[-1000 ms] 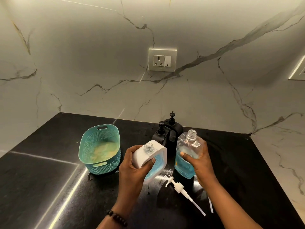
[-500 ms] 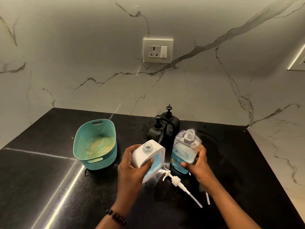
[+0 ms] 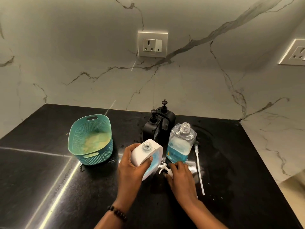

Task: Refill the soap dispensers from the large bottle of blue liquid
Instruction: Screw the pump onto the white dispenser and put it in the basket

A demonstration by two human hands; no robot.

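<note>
My left hand (image 3: 131, 169) grips a white soap dispenser (image 3: 142, 155), tilted, with its neck open and blue liquid showing in its side window. The large clear bottle (image 3: 179, 144) stands uncapped on the black counter (image 3: 41, 187), about half full of blue liquid. Just in front of it, my right hand (image 3: 181, 179) lies with its fingers curled over a white pump head (image 3: 162, 168) on the counter. Two black pump dispensers (image 3: 158, 126) stand behind, with their pumps on.
A second white pump with a long tube (image 3: 198, 169) lies right of the clear bottle. A teal perforated basket (image 3: 79, 138) holding a yellow cloth sits to the left. The counter looks wet around the bottles. The marble wall carries a socket (image 3: 152, 44).
My right hand set the clear bottle down upright, let go of it and dropped onto the pump head on the counter. My left hand kept the white dispenser in place.
</note>
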